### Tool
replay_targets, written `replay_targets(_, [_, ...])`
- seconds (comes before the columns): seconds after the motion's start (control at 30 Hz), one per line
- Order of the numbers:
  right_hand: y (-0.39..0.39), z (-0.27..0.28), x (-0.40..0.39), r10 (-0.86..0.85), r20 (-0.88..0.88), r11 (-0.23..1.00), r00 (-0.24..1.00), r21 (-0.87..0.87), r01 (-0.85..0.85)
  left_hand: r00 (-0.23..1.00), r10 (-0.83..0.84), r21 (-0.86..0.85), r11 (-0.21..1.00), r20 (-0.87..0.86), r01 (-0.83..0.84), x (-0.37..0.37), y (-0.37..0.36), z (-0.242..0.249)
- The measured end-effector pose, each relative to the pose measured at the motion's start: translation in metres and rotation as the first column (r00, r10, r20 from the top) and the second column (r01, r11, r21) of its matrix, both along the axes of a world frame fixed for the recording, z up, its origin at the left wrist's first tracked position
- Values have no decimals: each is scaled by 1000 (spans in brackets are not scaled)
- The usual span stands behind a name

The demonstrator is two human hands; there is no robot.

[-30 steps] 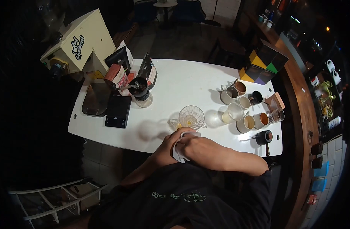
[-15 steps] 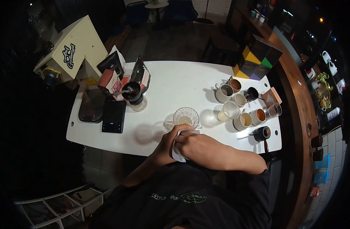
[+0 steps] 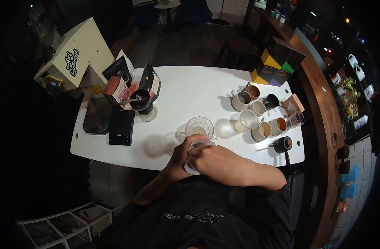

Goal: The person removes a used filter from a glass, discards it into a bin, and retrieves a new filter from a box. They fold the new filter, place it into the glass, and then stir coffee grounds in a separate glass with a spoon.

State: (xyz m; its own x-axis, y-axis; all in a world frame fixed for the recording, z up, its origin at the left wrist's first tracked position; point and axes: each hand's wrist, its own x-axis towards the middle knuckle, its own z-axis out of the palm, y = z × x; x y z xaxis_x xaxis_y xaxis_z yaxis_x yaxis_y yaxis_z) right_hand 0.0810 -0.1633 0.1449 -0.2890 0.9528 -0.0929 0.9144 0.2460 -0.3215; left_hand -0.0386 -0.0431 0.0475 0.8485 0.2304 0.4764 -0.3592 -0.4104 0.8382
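Observation:
A white piece of paper point(image 3: 191, 167), possibly a filter, is held between my two hands close to my body, at the table's front edge. My left hand point(image 3: 179, 159) wraps round it from the left. My right hand point(image 3: 213, 159) is closed on it from the right, with the fingers bent inward. Just beyond my hands, a clear ribbed glass dripper point(image 3: 199, 125) with side handles stands on the white table point(image 3: 186, 91). My hands partly hide its near rim.
Several mugs point(image 3: 261, 130), a glass pitcher point(image 3: 249, 119) and a small dark pot point(image 3: 283, 144) stand right. A grinder point(image 3: 143, 106), black scale point(image 3: 121, 128), coffee bags point(image 3: 149, 81) and a cream machine point(image 3: 80, 54) are left. Patterned boxes point(image 3: 277, 62) stand back right.
The whole view has shifted slightly. My hands still hold the paper, and its lower edge sits slightly differently between them.

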Motion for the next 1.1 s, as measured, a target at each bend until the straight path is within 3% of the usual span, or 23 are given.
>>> replay_targets(0.27, [-1,8,2,-61,34,996,998,-63,63,998,28,6,1000,49,-28,6,0,-5])
replay_targets(0.37, [-4,12,2,-72,-29,995,997,73,74,998,33,3,999,53,-33,5,1,-5])
replay_targets(0.47, [0,6,2,-61,33,998,998,-3,62,997,25,-69,997,73,-20,5,-2,-10])
replay_targets(0.53, [0,14,1,-67,-17,997,998,44,68,1000,24,-59,998,16,-23,2,-1,-10])
replay_targets(0.6, [1,15,1,-68,-60,993,996,93,73,999,42,-55,998,-7,-42,2,1,-14])
replay_targets(0.7, [2,16,1,-112,-79,989,991,87,119,981,196,-38,980,14,-195,5,3,-15])
replay_targets(0.8, [-5,31,4,-220,-407,881,886,308,360,957,278,-52,960,84,-274,11,10,-22])
replay_targets(0.83, [-6,34,6,-290,-411,818,864,362,447,944,284,18,957,169,-291,16,12,-19])
replay_targets(0.9, [-2,30,13,-379,-383,715,842,456,530,953,261,-71,965,152,-253,21,13,-11])
replay_targets(0.93, [2,19,20,-378,-382,715,843,458,528,954,245,-90,969,171,-232,25,15,-7])
replay_targets(1.03, [16,4,37,-385,-616,832,687,91,548,977,169,-144,978,129,-150,42,22,-10])
replay_targets(1.1, [24,-6,50,-424,-575,803,700,119,584,981,161,-85,985,112,-152,52,29,-9])
